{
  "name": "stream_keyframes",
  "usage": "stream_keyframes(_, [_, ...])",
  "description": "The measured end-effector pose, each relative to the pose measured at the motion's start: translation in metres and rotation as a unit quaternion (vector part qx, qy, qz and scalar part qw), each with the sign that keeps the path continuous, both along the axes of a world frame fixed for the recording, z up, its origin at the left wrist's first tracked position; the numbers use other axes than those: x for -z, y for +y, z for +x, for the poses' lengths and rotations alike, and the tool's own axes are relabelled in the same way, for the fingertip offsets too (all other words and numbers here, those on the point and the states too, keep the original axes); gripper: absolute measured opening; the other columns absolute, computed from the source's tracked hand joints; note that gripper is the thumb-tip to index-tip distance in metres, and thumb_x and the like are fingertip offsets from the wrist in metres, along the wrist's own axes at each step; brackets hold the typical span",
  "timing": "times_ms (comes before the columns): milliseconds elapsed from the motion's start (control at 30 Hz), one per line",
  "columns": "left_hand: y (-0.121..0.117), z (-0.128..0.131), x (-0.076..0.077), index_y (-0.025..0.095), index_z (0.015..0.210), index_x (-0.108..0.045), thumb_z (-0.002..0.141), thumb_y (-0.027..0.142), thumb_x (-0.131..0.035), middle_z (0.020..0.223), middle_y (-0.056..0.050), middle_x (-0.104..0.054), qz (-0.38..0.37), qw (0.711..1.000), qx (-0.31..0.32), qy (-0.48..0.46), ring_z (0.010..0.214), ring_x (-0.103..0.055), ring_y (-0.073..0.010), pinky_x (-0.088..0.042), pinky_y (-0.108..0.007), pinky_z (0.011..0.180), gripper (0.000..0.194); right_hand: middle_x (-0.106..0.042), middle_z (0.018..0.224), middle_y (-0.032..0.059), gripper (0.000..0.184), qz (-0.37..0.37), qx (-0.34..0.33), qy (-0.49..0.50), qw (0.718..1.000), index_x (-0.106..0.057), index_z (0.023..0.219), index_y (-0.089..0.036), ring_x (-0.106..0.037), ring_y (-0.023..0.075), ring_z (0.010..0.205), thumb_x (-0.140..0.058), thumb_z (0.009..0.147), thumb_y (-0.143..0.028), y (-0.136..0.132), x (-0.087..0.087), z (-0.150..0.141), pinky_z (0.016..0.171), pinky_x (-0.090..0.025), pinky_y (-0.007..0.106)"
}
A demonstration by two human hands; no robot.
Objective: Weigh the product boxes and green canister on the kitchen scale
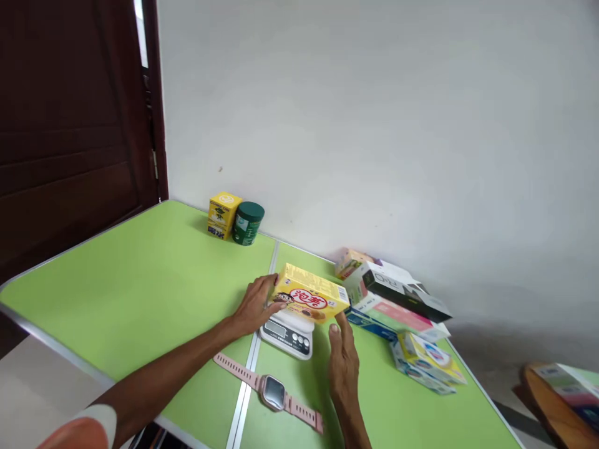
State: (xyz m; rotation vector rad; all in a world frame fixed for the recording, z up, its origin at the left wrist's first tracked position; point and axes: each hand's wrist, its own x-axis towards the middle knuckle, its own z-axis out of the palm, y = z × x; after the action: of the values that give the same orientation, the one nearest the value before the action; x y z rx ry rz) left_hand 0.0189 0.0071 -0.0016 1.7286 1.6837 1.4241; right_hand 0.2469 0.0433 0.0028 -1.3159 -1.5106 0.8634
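A yellow box of packaged food with red lettering is tilted over a small white digital scale. My left hand is closed on the box's left end, its thumb on the front face. My right hand is by the box's lower right corner, thumb and fingers apart. Its fingertips meet the corner's edge, partly hidden, and I cannot tell whether they touch. The box covers the scale's weighing plate; the display and buttons show. A smartwatch with a pink strap lies stretched out in front of the scale.
On the green folding table, a yellow carton and a dark green canister stand at the back. Several boxes, including a black and white one and a yellow and white one, are piled at the right. A wooden stool stands beyond.
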Motion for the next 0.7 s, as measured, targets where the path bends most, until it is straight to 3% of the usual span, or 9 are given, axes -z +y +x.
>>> stream_keyframes(200, [0.009, -0.012, -0.004, 0.019, 0.144, -0.055, 0.096, 0.028, -0.063, 0.135, -0.013, -0.067, 0.028, 0.997, -0.05, -0.047, 0.129, -0.06, -0.0285, -0.046, -0.047, 0.113, 0.049, -0.057, 0.154, 0.0198, 0.087, 0.053, -0.003, -0.034, 0.998, -0.058, 0.149, -0.014, -0.051, 0.0382, 0.143, -0.049, 0.091, -0.077, 0.0, -0.026, -0.026, 0.118, -0.037, 0.052])
stream_keyframes(300, [0.013, -0.04, -0.009, 0.019, 0.141, -0.057, 0.097, 0.03, -0.06, 0.133, -0.013, -0.068, 0.074, 0.989, -0.101, -0.079, 0.128, -0.062, -0.0272, -0.047, -0.045, 0.112, 0.046, -0.057, 0.154, 0.0195, 0.081, 0.084, -0.049, -0.039, 0.995, -0.056, 0.151, -0.016, -0.055, 0.0368, 0.139, -0.056, 0.092, -0.071, 0.005, -0.043, -0.06, 0.112, -0.044, 0.05])
stream_keyframes(400, [0.015, -0.083, -0.005, 0.019, 0.138, -0.058, 0.097, 0.033, -0.057, 0.134, -0.013, -0.067, 0.091, 0.976, -0.17, -0.099, 0.126, -0.063, -0.0273, -0.051, -0.045, 0.109, 0.043, -0.061, 0.15, 0.0169, 0.074, 0.093, -0.144, -0.011, 0.985, -0.055, 0.152, -0.02, -0.061, 0.0337, 0.13, -0.057, 0.094, -0.066, 0.017, -0.05, -0.112, 0.105, -0.051, 0.048])
stream_keyframes(567, [0.015, -0.156, 0.017, 0.016, 0.134, -0.06, 0.096, 0.031, -0.054, 0.131, -0.016, -0.069, 0.067, 0.956, -0.274, -0.084, 0.124, -0.066, -0.0287, -0.054, -0.045, 0.107, 0.042, -0.066, 0.139, 0.0154, 0.067, 0.1, -0.255, 0.012, 0.962, -0.057, 0.147, -0.022, -0.062, 0.0329, 0.127, -0.056, 0.096, -0.066, 0.044, -0.023, -0.203, 0.1, -0.055, 0.048])
stream_keyframes(700, [0.018, -0.193, 0.03, 0.015, 0.127, -0.064, 0.091, 0.022, -0.053, 0.126, -0.017, -0.07, 0.048, 0.945, -0.315, -0.078, 0.122, -0.067, -0.0305, -0.055, -0.048, 0.107, 0.038, -0.068, 0.134, 0.0152, 0.067, 0.089, -0.287, 0.019, 0.954, -0.057, 0.145, -0.021, -0.063, 0.0336, 0.124, -0.058, 0.094, -0.065, 0.06, 0.01, -0.25, 0.099, -0.056, 0.049])
